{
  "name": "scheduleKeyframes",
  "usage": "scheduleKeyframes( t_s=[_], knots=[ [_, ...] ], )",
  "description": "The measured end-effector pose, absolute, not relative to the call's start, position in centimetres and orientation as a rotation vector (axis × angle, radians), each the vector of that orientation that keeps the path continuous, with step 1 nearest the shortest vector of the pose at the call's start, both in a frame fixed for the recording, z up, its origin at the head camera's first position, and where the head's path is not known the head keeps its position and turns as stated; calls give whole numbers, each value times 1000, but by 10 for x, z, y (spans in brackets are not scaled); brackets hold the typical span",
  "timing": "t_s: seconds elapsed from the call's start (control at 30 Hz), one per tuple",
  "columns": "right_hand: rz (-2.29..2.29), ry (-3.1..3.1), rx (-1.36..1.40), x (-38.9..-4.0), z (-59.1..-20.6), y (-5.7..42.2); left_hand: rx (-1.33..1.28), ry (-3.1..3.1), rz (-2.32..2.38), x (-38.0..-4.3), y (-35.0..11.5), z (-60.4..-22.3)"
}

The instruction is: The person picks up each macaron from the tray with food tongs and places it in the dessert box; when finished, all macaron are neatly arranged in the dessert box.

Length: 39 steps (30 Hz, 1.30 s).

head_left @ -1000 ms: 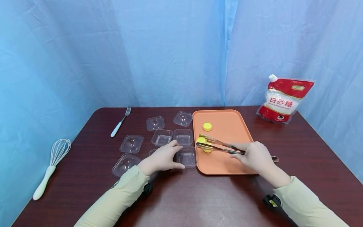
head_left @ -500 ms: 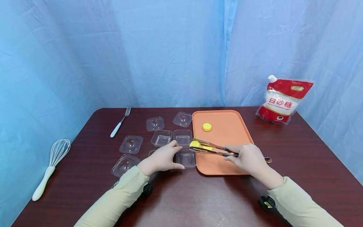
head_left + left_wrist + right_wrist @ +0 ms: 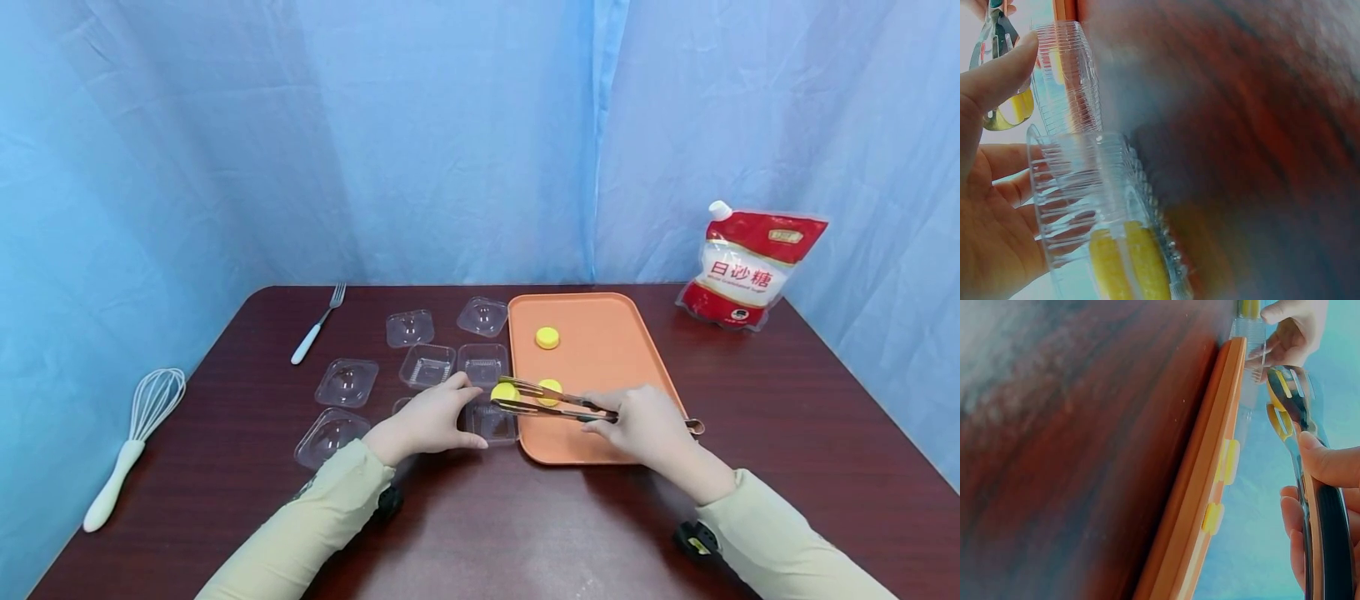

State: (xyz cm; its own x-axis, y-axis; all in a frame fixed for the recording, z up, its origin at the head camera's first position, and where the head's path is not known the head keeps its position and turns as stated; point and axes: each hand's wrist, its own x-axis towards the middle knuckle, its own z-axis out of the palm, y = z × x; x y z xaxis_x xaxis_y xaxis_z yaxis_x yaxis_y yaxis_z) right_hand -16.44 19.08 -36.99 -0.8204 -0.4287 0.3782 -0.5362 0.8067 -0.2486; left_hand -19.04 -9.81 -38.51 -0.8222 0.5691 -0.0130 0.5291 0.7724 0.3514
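Observation:
My right hand grips metal tongs, whose ends hold a yellow disc. The disc hangs above the far side of a clear plastic box at the orange tray's left edge. Around that box's left side, my left hand has its thumb and fingers spread apart. The left wrist view shows the thumb tip near this box's rim. Closer to that camera, beside the palm, a second clear box contains yellow pieces; my left hand mostly covers it in the head view.
On the orange tray lie two more yellow discs, one at the back and one behind the tongs. Clear boxes and lids surround my left hand. A fork, a whisk and a sugar pouch lie farther out.
My right hand has moved left with the tongs, carrying the yellow disc from over the tray to over the clear box. My left hand stays in place.

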Motion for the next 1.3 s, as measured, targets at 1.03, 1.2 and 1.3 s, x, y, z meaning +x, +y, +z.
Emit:
scheduleKeyframes(
  t_s=[1.03,1.2,1.3],
  knots=[
    [516,-2793,763,-165,-365,177,878,2840,508,-191,-98,-385],
    [506,-2814,766,-166,-362,176,872,2834,509,-191,-98,-384],
    [499,-2830,762,-166,-361,175,873,2836,507,-191,-98,-385]
  ],
)
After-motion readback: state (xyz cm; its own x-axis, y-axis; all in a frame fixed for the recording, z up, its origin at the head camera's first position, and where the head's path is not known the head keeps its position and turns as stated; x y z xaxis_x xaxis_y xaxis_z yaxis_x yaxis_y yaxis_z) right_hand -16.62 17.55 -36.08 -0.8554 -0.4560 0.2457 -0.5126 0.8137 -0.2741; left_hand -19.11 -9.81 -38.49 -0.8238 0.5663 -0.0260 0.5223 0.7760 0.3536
